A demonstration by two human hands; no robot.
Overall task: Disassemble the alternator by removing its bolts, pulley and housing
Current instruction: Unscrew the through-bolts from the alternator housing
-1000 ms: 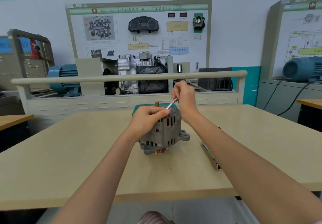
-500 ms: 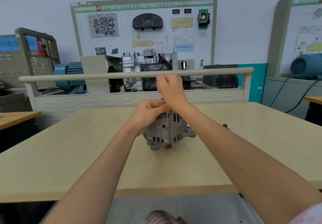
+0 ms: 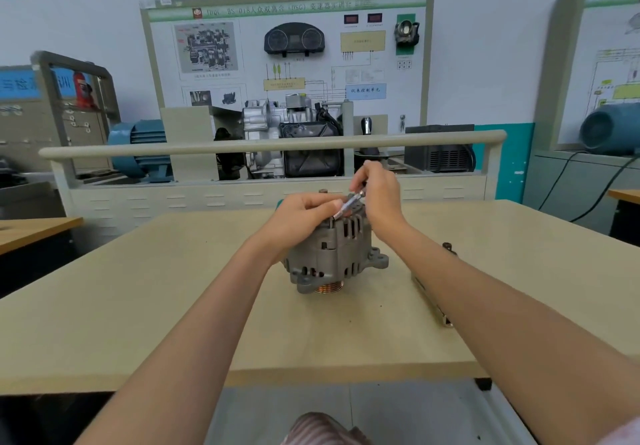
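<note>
A grey alternator (image 3: 332, 257) stands pulley-down on the tan table (image 3: 173, 306), its copper-coloured pulley (image 3: 328, 287) showing under the front. My left hand (image 3: 304, 214) rests on top of the housing and holds it, fingers curled. My right hand (image 3: 379, 190) sits above the right top edge, pinching a slim silver tool (image 3: 348, 204) that slants down to the housing top. What the tool's tip touches is hidden by my fingers.
A long metal bar tool (image 3: 431, 301) lies on the table right of the alternator, and a small dark part (image 3: 448, 247) sits further back. A railing (image 3: 277, 143) and a training stand with a gearbox (image 3: 287, 140) are behind the table.
My right hand has come back down from a raised position, and the silver tool is again visible slanting onto the alternator's top. The left hand stays on the housing.
</note>
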